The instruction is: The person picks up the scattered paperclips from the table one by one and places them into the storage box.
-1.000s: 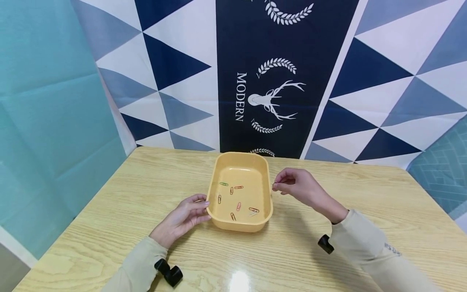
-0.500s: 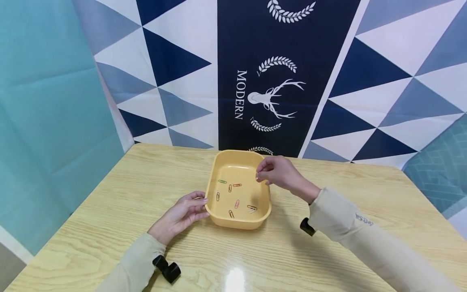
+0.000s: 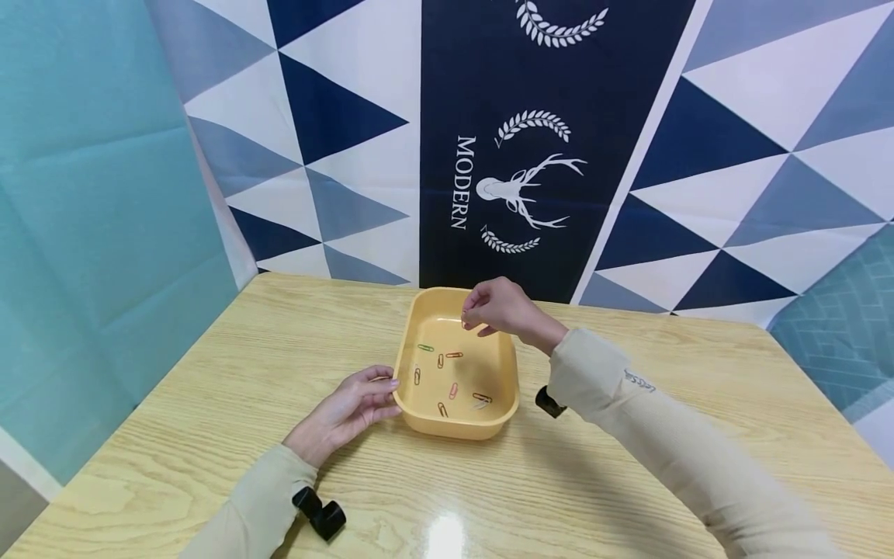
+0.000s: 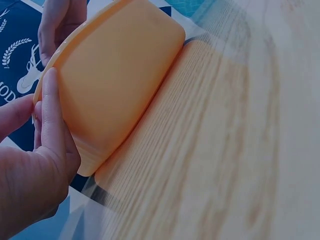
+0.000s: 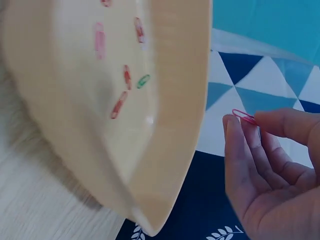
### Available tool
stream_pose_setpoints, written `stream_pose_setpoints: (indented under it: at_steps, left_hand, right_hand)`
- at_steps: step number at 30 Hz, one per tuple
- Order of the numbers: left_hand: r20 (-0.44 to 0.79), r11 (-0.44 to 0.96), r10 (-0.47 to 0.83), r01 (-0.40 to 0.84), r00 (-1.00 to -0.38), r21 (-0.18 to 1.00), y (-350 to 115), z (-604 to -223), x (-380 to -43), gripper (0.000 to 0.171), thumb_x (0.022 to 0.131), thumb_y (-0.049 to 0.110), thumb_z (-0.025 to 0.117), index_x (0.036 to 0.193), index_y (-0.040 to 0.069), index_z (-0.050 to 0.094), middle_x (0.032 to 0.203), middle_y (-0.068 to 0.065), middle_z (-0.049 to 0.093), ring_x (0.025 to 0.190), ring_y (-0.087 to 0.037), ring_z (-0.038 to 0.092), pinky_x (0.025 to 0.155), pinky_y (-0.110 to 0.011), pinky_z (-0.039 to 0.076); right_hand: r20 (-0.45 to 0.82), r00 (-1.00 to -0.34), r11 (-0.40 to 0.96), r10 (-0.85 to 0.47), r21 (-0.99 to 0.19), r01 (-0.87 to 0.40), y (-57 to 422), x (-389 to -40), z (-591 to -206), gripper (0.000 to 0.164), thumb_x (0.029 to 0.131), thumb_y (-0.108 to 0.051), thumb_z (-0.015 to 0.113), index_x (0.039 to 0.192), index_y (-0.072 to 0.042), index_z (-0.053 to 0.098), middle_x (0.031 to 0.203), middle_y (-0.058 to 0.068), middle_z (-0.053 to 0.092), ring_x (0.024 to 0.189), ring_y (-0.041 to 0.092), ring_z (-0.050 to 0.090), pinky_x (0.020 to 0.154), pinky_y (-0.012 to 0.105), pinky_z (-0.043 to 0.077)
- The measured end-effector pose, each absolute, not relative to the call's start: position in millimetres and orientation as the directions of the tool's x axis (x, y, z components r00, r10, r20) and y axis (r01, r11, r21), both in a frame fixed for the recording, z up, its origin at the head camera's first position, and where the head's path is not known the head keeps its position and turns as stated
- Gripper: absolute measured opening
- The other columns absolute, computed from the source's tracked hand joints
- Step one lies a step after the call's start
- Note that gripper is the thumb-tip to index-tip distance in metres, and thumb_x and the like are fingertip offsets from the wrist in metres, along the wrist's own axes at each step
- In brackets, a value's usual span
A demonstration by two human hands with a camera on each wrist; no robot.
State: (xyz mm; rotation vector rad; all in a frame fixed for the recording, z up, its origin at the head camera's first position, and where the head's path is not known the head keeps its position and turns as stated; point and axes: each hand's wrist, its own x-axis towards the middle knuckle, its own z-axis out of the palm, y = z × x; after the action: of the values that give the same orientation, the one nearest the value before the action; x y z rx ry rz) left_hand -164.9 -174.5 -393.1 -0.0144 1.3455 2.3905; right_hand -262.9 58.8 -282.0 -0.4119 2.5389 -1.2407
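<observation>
A yellow plastic tray stands on the wooden table with several paper clips lying on its bottom, among them a green paper clip and a pink paper clip. My left hand holds the tray's left rim, thumb at the edge and fingers along the outer wall in the left wrist view. Over the far part of the tray is my right hand. Between thumb and fingertips it pinches a pinkish-red paper clip, clearly visible in the right wrist view.
The light wooden table extends on both sides of the tray. Behind its far edge hangs a patterned cloth with triangles and a deer print. A teal cloth hangs at the left.
My right hand has moved left, from beside the tray's right rim to above its far part, carrying the paper clip. My left hand stays on the rim.
</observation>
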Motion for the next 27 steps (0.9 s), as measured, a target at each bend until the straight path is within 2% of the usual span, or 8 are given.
stream_pose_setpoints:
  at_steps: [10,20,27]
  left_hand:
    - [-0.201,-0.465,0.334,-0.346,-0.921,0.815,-174,-394,-166,0.013,0.094,-0.007,0.048,0.106,-0.003,0.044,0.087,-0.009,0.059,0.072,-0.012,0.060,0.069,-0.024,0.059]
    - [-0.204,-0.472,0.333,-0.350,-0.921,0.809,-174,-395,-165,0.012,0.095,-0.007,0.048,0.106,-0.003,0.045,0.089,-0.010,0.059,0.073,-0.013,0.060,0.069,-0.024,0.059]
    - [-0.209,-0.454,0.330,-0.349,-0.921,0.820,-175,-394,-166,0.020,0.095,-0.006,0.048,0.113,-0.007,0.041,0.092,-0.011,0.057,0.075,-0.014,0.060,0.071,-0.024,0.059]
  right_hand:
    - [-0.136,-0.922,0.549,-0.363,-0.831,-0.093,47,-278,-289,0.010,0.088,0.002,0.065,0.095,0.009,0.062,0.089,0.017,0.068,0.092,0.035,0.067,0.070,0.038,0.060]
    - [-0.117,-0.920,0.560,-0.375,-0.819,-0.124,36,-281,-300,0.008,0.087,0.001,0.065,0.092,0.007,0.064,0.084,0.014,0.069,0.077,0.022,0.070,0.069,0.036,0.061]
    - [-0.112,-0.918,0.570,-0.379,-0.810,-0.137,35,-279,-300,0.009,0.087,0.001,0.065,0.093,0.008,0.064,0.083,0.014,0.069,0.078,0.024,0.070,0.067,0.034,0.061]
